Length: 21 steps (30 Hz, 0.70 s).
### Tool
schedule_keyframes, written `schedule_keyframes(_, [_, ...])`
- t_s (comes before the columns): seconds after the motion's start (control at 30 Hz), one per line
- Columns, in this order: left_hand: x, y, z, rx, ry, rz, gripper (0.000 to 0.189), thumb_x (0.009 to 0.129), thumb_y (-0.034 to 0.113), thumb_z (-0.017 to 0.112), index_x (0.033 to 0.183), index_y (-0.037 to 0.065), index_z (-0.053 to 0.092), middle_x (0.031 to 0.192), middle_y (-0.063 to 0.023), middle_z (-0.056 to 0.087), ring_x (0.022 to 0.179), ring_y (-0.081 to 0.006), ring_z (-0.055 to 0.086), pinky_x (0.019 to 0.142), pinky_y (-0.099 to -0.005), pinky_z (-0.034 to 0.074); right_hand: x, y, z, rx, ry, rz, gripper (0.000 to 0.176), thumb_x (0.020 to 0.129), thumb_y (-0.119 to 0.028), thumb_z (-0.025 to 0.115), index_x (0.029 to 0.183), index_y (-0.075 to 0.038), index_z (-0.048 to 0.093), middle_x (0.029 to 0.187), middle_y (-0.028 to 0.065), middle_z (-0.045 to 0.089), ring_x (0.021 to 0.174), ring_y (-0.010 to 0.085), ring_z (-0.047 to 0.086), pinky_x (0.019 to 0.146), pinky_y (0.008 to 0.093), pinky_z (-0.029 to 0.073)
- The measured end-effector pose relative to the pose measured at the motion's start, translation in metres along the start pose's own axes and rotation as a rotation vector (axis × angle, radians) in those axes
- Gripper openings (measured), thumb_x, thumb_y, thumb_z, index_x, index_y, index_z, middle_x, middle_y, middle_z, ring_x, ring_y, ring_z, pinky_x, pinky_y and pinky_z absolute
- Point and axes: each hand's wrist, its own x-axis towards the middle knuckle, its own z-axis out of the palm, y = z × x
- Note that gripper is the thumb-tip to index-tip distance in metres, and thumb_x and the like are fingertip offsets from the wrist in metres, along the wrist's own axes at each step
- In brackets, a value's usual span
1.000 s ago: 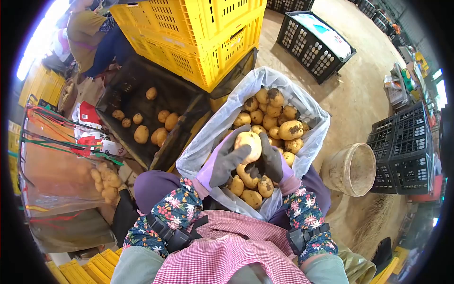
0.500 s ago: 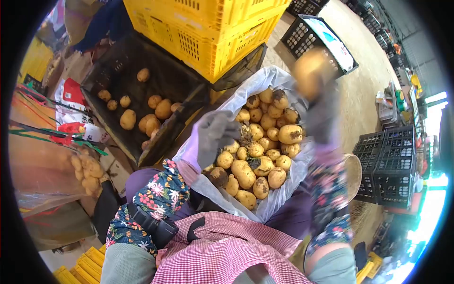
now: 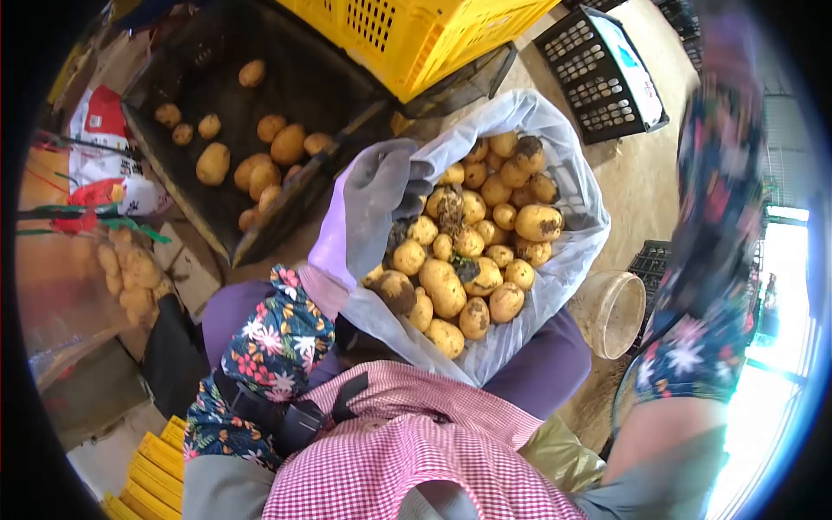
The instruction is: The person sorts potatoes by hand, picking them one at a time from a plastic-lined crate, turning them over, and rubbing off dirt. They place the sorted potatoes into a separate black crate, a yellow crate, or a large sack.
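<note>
My left hand (image 3: 386, 186), in a grey glove with a purple cuff, is at the left rim of a clear plastic liner (image 3: 582, 227). Its fingers are curled over the liner's edge and look closed on it. The liner surrounds a heap of potatoes (image 3: 443, 289), several with dark soil or blackened patches. My right arm (image 3: 715, 199), in a floral sleeve, stretches up along the right side. Its hand lies beyond the upper edge of the view, so what it holds is hidden.
To the left, a black-lined crate (image 3: 195, 208) holds several potatoes. A yellow crate (image 3: 433, 39) stands at the top. A black crate (image 3: 581, 74) is at the upper right. Near my right knee sits a pale bucket (image 3: 617, 314); yellow slats (image 3: 152, 477) are at the lower left.
My right hand, earlier blurred above the liner with a potato, has swung up and right out of view. My left hand has moved from over the potatoes to the liner's rim.
</note>
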Motion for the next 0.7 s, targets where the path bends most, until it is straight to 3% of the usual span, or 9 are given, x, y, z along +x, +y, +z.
schedule_keyframes(0.03, [0.0, -0.003, 0.0, -0.032, 0.0, -0.004, 0.042, 0.098, 0.034, 0.051, 0.125, 0.002, 0.05, 0.109, -0.0111, 0.063, 0.095, -0.0166, 0.061, 0.083, -0.0289, 0.049, -0.059, -0.013, -0.008, -0.145, 0.126, -0.061, 0.036, 0.091, -0.028, 0.06, 0.113, 0.0, 0.058, 0.096, 0.0119, 0.065, 0.087, 0.0187, 0.059, 0.076, 0.0286, 0.048])
schedule_keyframes(0.13, [0.005, -0.016, -0.003, -0.128, -0.061, 0.023, 0.042, 0.098, 0.034, 0.05, 0.125, 0.001, 0.05, 0.109, -0.0122, 0.063, 0.094, -0.0162, 0.061, 0.082, -0.0281, 0.05, -0.229, 0.101, -0.122, 0.037, -0.537, 0.477, 0.036, 0.085, -0.004, 0.059, 0.12, -0.004, 0.055, 0.112, 0.0174, 0.059, 0.09, 0.0225, 0.064, 0.074, 0.0338, 0.055])
schedule_keyframes(0.17, [0.005, -0.017, 0.0, -0.104, -0.069, 0.007, 0.042, 0.099, 0.033, 0.05, 0.125, 0.001, 0.05, 0.109, -0.0127, 0.063, 0.094, -0.016, 0.061, 0.082, -0.0277, 0.05, -0.275, 0.056, -0.1, -0.587, -0.876, 0.569, 0.037, 0.08, -0.003, 0.065, 0.116, -0.007, 0.059, 0.103, 0.0149, 0.063, 0.081, 0.0226, 0.065, 0.067, 0.0339, 0.055])
schedule_keyframes(0.2, [0.004, -0.017, 0.003, -0.073, -0.081, -0.008, 0.042, 0.099, 0.032, 0.049, 0.125, 0.0, 0.049, 0.109, -0.0132, 0.063, 0.093, -0.0158, 0.061, 0.081, -0.0272, 0.05, -0.314, 0.015, -0.062, -0.52, -0.897, 0.352, 0.031, 0.079, -0.007, 0.068, 0.109, -0.008, 0.063, 0.094, 0.0112, 0.066, 0.079, 0.0211, 0.065, 0.068, 0.0336, 0.054])
schedule_keyframes(0.27, [0.002, -0.018, 0.007, -0.035, -0.083, -0.02, 0.041, 0.099, 0.031, 0.049, 0.125, 0.0, 0.049, 0.11, -0.0133, 0.062, 0.093, -0.0158, 0.062, 0.081, -0.0272, 0.05, -0.369, -0.011, -0.039, -0.363, -1.172, 0.63, 0.032, 0.078, -0.012, 0.07, 0.109, -0.01, 0.063, 0.088, 0.0119, 0.066, 0.076, 0.027, 0.065, 0.068, 0.0367, 0.053])
schedule_keyframes(0.37, [-0.001, -0.021, 0.016, 0.016, -0.074, -0.039, 0.04, 0.099, 0.03, 0.049, 0.125, 0.0, 0.049, 0.11, -0.0133, 0.062, 0.093, -0.016, 0.062, 0.081, -0.0271, 0.05, -0.43, 0.013, 0.003, -0.395, -1.241, 0.578, 0.036, 0.082, -0.023, 0.062, 0.116, -0.013, 0.058, 0.107, 0.0162, 0.061, 0.097, 0.0339, 0.06, 0.079, 0.0445, 0.049])
schedule_keyframes(0.53, [0.003, -0.022, 0.008, 0.043, -0.075, -0.033, 0.04, 0.099, 0.029, 0.05, 0.127, 0.001, 0.049, 0.109, -0.0125, 0.062, 0.093, -0.0157, 0.061, 0.08, -0.0268, 0.05, -0.473, 0.032, 0.066, -0.769, -1.465, 0.196, 0.032, 0.086, -0.017, 0.054, 0.117, -0.021, 0.059, 0.1, 0.01, 0.056, 0.085, 0.0267, 0.061, 0.067, 0.0378, 0.047])
schedule_keyframes(0.63, [0.005, -0.025, 0.007, 0.054, -0.045, -0.089, 0.04, 0.099, 0.029, 0.05, 0.127, 0.001, 0.048, 0.109, -0.0124, 0.062, 0.094, -0.0157, 0.061, 0.081, -0.0266, 0.05, -0.461, 0.04, 0.06, -0.632, -1.563, 0.251, 0.037, 0.084, -0.02, 0.06, 0.121, -0.018, 0.057, 0.104, 0.0124, 0.059, 0.087, 0.027, 0.062, 0.067, 0.04, 0.049])
schedule_keyframes(0.7, [0.007, -0.024, 0.005, 0.027, -0.044, -0.095, 0.041, 0.098, 0.029, 0.051, 0.127, 0.001, 0.048, 0.109, -0.0123, 0.062, 0.094, -0.0156, 0.061, 0.081, -0.0264, 0.05, -0.449, 0.05, 0.039, -0.331, -1.299, 0.596, 0.054, 0.078, -0.023, 0.071, 0.128, -0.016, 0.052, 0.111, 0.0145, 0.06, 0.095, 0.0259, 0.063, 0.074, 0.0387, 0.051])
